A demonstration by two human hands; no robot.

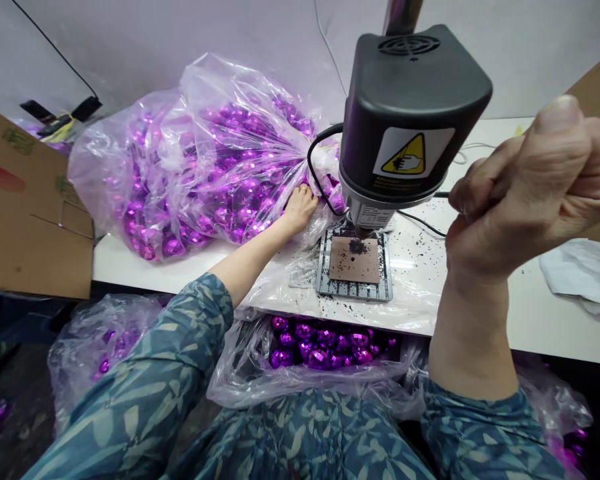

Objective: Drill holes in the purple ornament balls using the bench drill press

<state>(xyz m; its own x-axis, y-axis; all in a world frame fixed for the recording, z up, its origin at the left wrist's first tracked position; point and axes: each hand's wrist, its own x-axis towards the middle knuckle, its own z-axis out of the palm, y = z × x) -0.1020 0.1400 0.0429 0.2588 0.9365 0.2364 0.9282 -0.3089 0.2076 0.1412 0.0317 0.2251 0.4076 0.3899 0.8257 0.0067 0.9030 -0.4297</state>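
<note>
My left hand (pixel 300 208) lies palm down against the neck of a clear plastic bag (pixel 215 167) packed with shiny purple faceted baubles, and holds nothing. My right hand (pixel 520 193) is raised in the air to the right of a black benchtop machine head (pixel 410 113) with a yellow warning label. Its fingers are curled closed, and nothing shows in them. Under the machine sits a slotted metal base with a brown pad (pixel 354 260) carrying a small heap of dark grit.
Black specks lie scattered over a plastic sheet on the white table (pixel 420 267). An open bag of purple baubles (pixel 320 343) sits below the table's front edge. Cardboard (pixel 25 207) stands at left, a white cloth (pixel 585 273) lies at right, and a black cable runs from the machine.
</note>
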